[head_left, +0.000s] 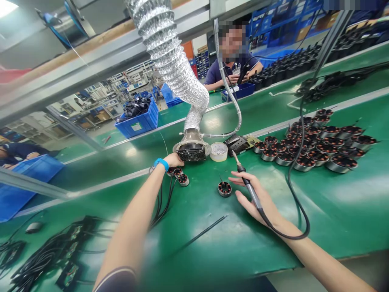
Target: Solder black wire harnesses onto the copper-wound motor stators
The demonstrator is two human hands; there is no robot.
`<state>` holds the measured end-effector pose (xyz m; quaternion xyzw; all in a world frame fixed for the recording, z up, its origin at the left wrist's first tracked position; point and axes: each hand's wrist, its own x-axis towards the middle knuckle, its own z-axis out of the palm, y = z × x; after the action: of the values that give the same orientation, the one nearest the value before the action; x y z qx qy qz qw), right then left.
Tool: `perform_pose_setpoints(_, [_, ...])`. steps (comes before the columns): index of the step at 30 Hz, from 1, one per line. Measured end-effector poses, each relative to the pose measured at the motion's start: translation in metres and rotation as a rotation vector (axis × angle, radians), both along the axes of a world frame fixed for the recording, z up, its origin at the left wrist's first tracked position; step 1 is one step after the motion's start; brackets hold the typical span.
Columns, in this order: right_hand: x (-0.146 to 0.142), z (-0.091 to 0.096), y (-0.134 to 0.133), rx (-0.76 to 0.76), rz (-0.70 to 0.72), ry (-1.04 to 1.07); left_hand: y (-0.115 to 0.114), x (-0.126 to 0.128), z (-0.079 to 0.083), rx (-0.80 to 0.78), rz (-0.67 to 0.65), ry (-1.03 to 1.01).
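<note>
My left hand (pixel 174 160), with a blue band at the wrist, reaches to a small group of round motor stators with copper windings (pixel 183 180) beside the fan. Its fingers look bent together; what they hold, if anything, is hidden. Black cables (pixel 164 207) run from these stators towards me. My right hand (pixel 258 192) holds a soldering iron (pixel 251 188) between thumb and fingers, tip pointing up and away, other fingers stretched out. A single stator (pixel 224 189) lies just left of that hand. A thin dark cable (pixel 206 231) lies nearer me.
A fume fan (pixel 191 152) hangs from a silver duct (pixel 182 73). Beside it stand a round white tub (pixel 219 152) and a black holder (pixel 237 144). Many stators (pixel 316 158) fill the right. Cable bundles (pixel 45 251) lie left. A co-worker (pixel 232 69) sits opposite.
</note>
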<state>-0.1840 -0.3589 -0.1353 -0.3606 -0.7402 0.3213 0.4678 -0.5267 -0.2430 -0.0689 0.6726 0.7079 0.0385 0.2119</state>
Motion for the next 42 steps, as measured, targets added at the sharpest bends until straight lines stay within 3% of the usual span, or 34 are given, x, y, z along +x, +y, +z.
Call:
perform_pose_setpoints(6, [-0.008,-0.009,0.002,-0.054,0.088,-0.054,0.009,-0.006,-0.028,0.01,0.068,-0.025])
perform_pose_setpoints(13, [-0.016,-0.021,0.008,0.01,0.105,-0.064,0.012,-0.001,-0.037,0.05,0.132,0.046])
perform_pose_setpoints(23, [-0.016,-0.015,-0.001,-0.01,0.076,-0.062,0.008,0.006,-0.032,-0.043,0.134,0.147])
perform_pose_setpoints(29, [-0.013,-0.016,-0.001,-0.094,0.169,0.031,-0.001,-0.011,-0.003,0.041,0.213,0.146])
perform_pose_setpoints(32, [-0.015,-0.019,0.001,-0.099,0.153,0.01,-0.018,-0.025,0.024,0.178,0.278,0.077])
perform_pose_setpoints(36, [-0.026,-0.017,0.002,-0.016,0.082,-0.068,-0.069,-0.018,0.052,0.364,0.287,-0.139])
perform_pose_setpoints(39, [-0.044,-0.012,0.002,0.043,0.013,-0.114,-0.117,0.011,0.054,0.414,0.253,-0.58])
perform_pose_setpoints(42, [-0.063,-0.008,0.0,0.088,-0.038,-0.139,-0.156,0.043,0.039,0.396,0.275,-0.906])
